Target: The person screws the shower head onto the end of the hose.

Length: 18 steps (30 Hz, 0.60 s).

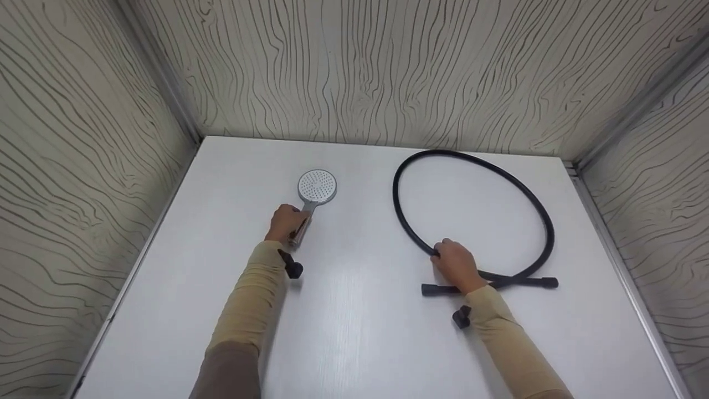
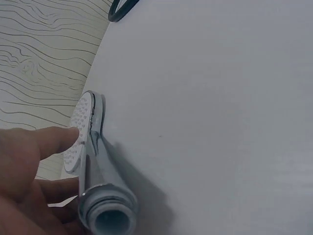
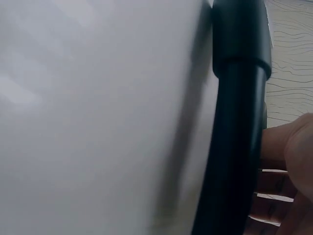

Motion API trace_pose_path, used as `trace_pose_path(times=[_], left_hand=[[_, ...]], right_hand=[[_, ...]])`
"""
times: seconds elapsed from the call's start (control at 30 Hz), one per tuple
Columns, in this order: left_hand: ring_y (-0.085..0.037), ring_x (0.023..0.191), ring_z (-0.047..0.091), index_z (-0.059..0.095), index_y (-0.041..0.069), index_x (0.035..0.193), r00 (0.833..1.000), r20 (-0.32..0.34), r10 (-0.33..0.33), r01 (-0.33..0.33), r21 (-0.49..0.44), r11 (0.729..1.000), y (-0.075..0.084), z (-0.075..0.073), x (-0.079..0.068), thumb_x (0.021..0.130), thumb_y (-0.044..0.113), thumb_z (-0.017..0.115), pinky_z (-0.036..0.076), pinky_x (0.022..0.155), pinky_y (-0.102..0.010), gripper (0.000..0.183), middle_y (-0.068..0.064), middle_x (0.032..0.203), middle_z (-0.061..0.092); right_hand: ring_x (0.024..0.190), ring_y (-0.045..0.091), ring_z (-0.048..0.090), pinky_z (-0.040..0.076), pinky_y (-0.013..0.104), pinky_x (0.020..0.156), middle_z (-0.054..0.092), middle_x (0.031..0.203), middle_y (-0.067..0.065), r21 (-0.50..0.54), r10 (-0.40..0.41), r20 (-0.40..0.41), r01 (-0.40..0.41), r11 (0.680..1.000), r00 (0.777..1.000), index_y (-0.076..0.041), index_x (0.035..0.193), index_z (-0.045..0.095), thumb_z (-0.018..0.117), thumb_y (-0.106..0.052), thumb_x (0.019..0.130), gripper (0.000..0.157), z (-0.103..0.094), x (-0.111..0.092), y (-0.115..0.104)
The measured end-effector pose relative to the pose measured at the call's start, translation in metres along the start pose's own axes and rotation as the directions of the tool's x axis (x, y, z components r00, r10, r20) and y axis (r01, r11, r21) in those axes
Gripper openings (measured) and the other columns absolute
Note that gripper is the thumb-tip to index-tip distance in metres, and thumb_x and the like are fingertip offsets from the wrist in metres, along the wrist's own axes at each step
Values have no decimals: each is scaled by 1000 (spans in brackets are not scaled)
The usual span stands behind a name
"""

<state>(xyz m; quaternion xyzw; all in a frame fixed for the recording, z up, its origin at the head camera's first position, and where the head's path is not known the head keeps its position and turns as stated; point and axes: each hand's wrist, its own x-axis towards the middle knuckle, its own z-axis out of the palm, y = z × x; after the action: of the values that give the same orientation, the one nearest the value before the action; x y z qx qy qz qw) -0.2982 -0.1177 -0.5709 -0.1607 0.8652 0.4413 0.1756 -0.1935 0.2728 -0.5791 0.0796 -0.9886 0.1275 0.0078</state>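
A round shower head [image 1: 317, 186] with a grey spray face lies to the left, its handle slanting toward the person. My left hand [image 1: 285, 221] grips that handle, thumb on one side and fingers on the other. In the left wrist view, the handle's open threaded end [image 2: 108, 215] faces the camera above a shadow. On the right is a looped black shower hose [image 1: 396, 191], which my right hand [image 1: 457, 263] holds at the lower left of its loop. Its end fitting [image 3: 242, 39] and tube fill the foreground of the right wrist view, partly hiding the fingers.
Both things are on a white table [image 1: 354, 332] with walls of wood-grain pattern [image 1: 354, 72] behind and at the sides. The hose crosses itself near the right hand, its two ends pointing left and right. Small black devices [image 1: 292, 267] are strapped at both wrists.
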Motion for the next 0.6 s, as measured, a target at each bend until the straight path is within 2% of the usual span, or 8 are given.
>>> trace_pose_path(times=[0.13,0.3,0.6], left_hand=[[-22,90,59,52,-1,129,999,33,-13,14,-38,999,6,-1,-2,93,30,59,53,68,-29,48,-16,112,62],[-22,90,60,55,-1,126,999,41,-7,7,6,1000,9,-2,-2,93,25,59,53,69,-28,42,-16,111,63],[-18,70,62,57,0,118,999,47,11,-13,40,999,12,4,-3,91,25,64,52,56,-26,38,-12,95,65]], right_hand=[[69,24,56,49,40,63,61,78,9,-11,-13,-24,13,1000,1000,-1,87,70,70,-9,85,8,2,-1,1],[69,24,56,49,41,63,61,78,10,5,-15,-28,15,1000,999,-1,87,70,69,-8,85,8,1,-2,-1],[69,25,57,50,41,64,62,77,9,19,-24,-59,25,1000,998,-1,86,70,71,-7,84,7,2,-2,-2]])
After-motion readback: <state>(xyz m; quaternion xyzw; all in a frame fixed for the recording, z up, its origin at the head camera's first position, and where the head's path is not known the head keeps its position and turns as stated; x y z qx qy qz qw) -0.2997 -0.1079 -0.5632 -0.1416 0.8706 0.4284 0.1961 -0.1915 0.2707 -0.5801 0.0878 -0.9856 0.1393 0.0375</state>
